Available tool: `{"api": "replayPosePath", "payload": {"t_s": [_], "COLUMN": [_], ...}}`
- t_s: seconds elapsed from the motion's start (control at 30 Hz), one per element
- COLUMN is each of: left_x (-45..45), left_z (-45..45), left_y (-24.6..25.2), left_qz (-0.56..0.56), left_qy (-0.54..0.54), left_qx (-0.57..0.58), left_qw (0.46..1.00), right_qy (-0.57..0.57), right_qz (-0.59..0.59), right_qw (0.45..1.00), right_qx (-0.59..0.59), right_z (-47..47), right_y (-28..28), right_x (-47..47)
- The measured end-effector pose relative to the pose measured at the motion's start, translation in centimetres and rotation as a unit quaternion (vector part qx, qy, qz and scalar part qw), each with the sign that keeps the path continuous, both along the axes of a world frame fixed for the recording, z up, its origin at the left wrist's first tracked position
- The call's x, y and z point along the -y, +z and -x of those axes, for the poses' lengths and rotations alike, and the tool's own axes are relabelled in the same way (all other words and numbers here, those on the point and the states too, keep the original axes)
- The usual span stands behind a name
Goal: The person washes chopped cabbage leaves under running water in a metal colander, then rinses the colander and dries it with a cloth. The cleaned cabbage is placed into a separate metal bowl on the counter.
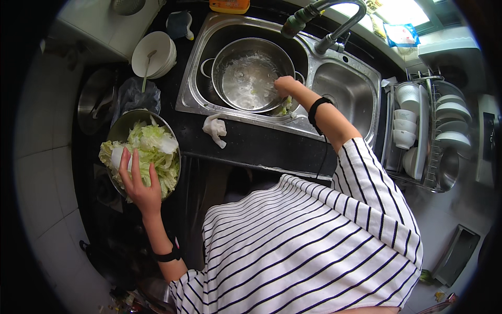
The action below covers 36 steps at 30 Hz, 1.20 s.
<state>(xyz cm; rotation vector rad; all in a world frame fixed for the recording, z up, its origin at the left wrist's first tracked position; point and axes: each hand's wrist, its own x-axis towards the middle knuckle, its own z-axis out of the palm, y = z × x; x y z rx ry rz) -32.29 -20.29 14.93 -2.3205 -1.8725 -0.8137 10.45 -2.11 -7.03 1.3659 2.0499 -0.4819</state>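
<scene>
My left hand (pixel 142 184) lies over torn napa cabbage leaves (pixel 164 163) heaped in a metal bowl (pixel 119 127) on the left side of the counter. Its fingers are spread and touch the leaves. A large two-handled steel pot (pixel 221 92) holding rippling water stands in the bigger sink basin (pixel 204 84). At the pot's right rim is my right hand (pixel 284 85), fingers curled and partly hidden, so I cannot tell whether it grips anything. Just below it, scraps of cabbage leaf (pixel 287 105) lie between the pot and the basin wall.
A faucet (pixel 327 41) arches over the sink beside the smaller basin (pixel 345 94). Stacked white bowls (pixel 155 55) with a spoon stand at the back left, near a plastic bag (pixel 137 98). A crumpled white cloth or tissue (pixel 215 129) lies before the sink. At right is a dish rack (pixel 427 172).
</scene>
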Motion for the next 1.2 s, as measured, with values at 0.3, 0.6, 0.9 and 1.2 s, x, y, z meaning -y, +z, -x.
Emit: {"api": "replayPosePath", "payload": {"t_s": [0.3,0.6,0.9,1.2], "left_x": [-0.7,-1.7,0.5,3.9], "left_z": [-2.5,-5.4,-4.0,0.8], "left_y": [-1.1,-2.1,-2.6,-0.8], "left_qz": [0.021,0.058,0.083,0.054], "left_qy": [-0.020,-0.052,-0.005,0.076], "left_qx": [0.066,0.106,0.149,0.194], "left_qw": [0.997,0.991,0.985,0.977], "right_qy": [-0.098,-0.159,-0.150,-0.216], "right_qz": [0.116,0.086,-0.196,-0.115], "right_qw": [0.923,0.856,0.862,0.828], "right_qx": [-0.354,-0.484,-0.443,-0.505], "right_z": [1.3,2.1,6.9,7.5], "right_y": [1.4,3.8,7.3,4.1], "right_x": [-0.6,0.3,1.3,-3.5]}}
